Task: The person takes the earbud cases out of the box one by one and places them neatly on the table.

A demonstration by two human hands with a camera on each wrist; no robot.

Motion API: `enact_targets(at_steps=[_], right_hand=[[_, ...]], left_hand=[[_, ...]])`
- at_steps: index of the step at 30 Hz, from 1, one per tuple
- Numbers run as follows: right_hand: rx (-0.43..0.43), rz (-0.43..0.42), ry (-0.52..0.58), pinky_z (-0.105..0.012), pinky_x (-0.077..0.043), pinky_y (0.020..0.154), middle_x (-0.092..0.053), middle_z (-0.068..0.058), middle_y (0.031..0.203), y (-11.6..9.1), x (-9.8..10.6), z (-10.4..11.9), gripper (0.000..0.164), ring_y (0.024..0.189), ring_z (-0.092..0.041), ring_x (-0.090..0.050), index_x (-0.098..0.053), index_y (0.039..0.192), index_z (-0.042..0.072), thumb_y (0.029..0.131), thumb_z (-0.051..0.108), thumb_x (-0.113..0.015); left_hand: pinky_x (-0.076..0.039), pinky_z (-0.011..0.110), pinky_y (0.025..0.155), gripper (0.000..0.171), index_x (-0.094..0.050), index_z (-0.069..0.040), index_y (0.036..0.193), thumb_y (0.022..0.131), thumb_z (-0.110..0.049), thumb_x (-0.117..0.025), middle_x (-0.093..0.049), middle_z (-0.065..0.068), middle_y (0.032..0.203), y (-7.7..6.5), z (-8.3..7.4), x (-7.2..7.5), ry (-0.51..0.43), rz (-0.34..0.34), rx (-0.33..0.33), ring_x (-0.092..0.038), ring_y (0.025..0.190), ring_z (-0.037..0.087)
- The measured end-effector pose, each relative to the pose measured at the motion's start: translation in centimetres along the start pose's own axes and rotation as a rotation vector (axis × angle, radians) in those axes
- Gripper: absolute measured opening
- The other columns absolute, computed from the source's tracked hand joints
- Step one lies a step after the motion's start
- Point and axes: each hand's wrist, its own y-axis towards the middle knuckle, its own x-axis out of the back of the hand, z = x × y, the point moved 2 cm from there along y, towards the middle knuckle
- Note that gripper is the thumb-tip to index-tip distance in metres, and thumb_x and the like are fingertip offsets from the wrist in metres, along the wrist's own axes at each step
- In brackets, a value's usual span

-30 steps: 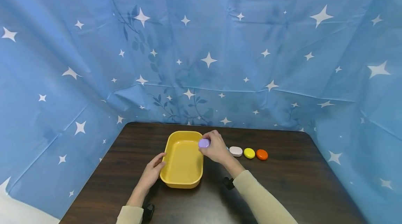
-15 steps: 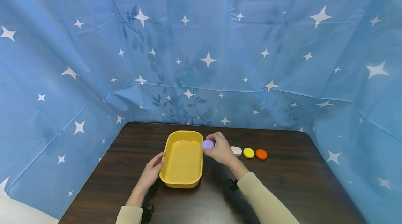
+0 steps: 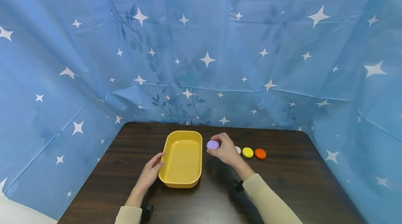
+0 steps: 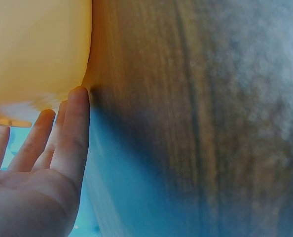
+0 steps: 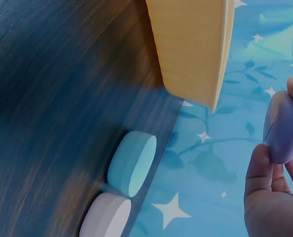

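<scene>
My right hand [image 3: 226, 150] pinches a smooth, rounded purple soap-like piece [image 3: 213, 144] between thumb and fingers, held above the table just right of the yellow tray [image 3: 180, 184]. In the right wrist view the purple piece [image 5: 283, 127] is seen edge-on, its ends against the fingertips. My left hand [image 3: 150, 171] is at the tray's left side. In the left wrist view the left hand [image 4: 43, 182] has its fingers nearly straight, fingertips touching or very close to the tray's outer wall [image 4: 38, 54]. No pieces show inside the tray.
Right of the right hand lie a white piece [image 3: 238, 150], a yellow one [image 3: 247, 152] and an orange one [image 3: 260, 154] in a row. A blue piece [image 5: 131, 163] shows beside the white one in the right wrist view. A blue starry cloth [image 3: 207, 42] hangs behind the dark table [image 3: 295, 182].
My right hand has moved right with the purple piece, from over the tray's right rim to beside it, and now hides part of the white piece. The left hand stays put.
</scene>
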Motion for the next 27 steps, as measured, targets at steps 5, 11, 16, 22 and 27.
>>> enact_targets(at_steps=[5, 11, 16, 22, 27], right_hand=[[0.01, -0.008, -0.006, -0.047, -0.056, 0.09, -0.057, -0.006, 0.117, -0.2, 0.5, -0.3, 0.043, 0.1, -0.025, -0.057, -0.067, 0.117, 0.008, 0.08, 0.018, -0.087], [-0.012, -0.018, -0.021, -0.046, -0.055, 0.091, -0.057, -0.004, 0.118, -0.4, 1.0, -0.7, 0.043, 0.101, -0.025, -0.056, -0.067, 0.117, 0.012, 0.08, 0.02, -0.087], [-0.008, -0.022, -0.025, -0.046, -0.055, 0.09, -0.057, -0.005, 0.119, -0.5, 1.5, -1.1, 0.043, 0.101, -0.026, -0.056, -0.067, 0.117, 0.01, 0.08, 0.019, -0.087], [-0.002, -0.037, -0.024, -0.046, -0.054, 0.087, -0.057, -0.006, 0.117, -0.5, 2.3, -1.9, 0.044, 0.098, -0.025, -0.056, -0.067, 0.117, 0.008, 0.08, 0.02, -0.087], [-0.012, -0.034, -0.016, -0.046, -0.053, 0.09, -0.057, -0.008, 0.119, -0.5, 3.2, -2.8, 0.043, 0.099, -0.026, -0.056, -0.067, 0.117, 0.006, 0.081, 0.019, -0.086]], left_hand=[[-0.057, 0.041, 0.085, 0.042, -0.051, -0.015, 0.148, 0.106, -0.018, -0.053, -0.055, 0.021, 0.142, 0.0, 0.0, 0.0, 0.012, -0.002, 0.005, -0.062, 0.113, 0.029], [-0.057, 0.041, 0.085, 0.043, -0.051, -0.015, 0.149, 0.106, -0.018, -0.052, -0.055, 0.021, 0.142, -0.1, -0.1, 0.1, 0.014, 0.001, 0.008, -0.062, 0.114, 0.029], [-0.057, 0.043, 0.088, 0.043, -0.05, -0.015, 0.149, 0.107, -0.02, -0.052, -0.054, 0.021, 0.143, -0.1, -0.1, 0.1, 0.016, 0.008, 0.009, -0.061, 0.116, 0.03], [-0.057, 0.042, 0.087, 0.043, -0.051, -0.016, 0.149, 0.106, -0.02, -0.053, -0.055, 0.02, 0.142, -0.1, -0.1, 0.1, 0.023, 0.001, 0.011, -0.062, 0.115, 0.029], [-0.056, 0.042, 0.088, 0.043, -0.051, -0.016, 0.149, 0.106, -0.02, -0.053, -0.054, 0.021, 0.143, -0.2, -0.1, 0.1, 0.024, -0.002, 0.012, -0.061, 0.118, 0.03]])
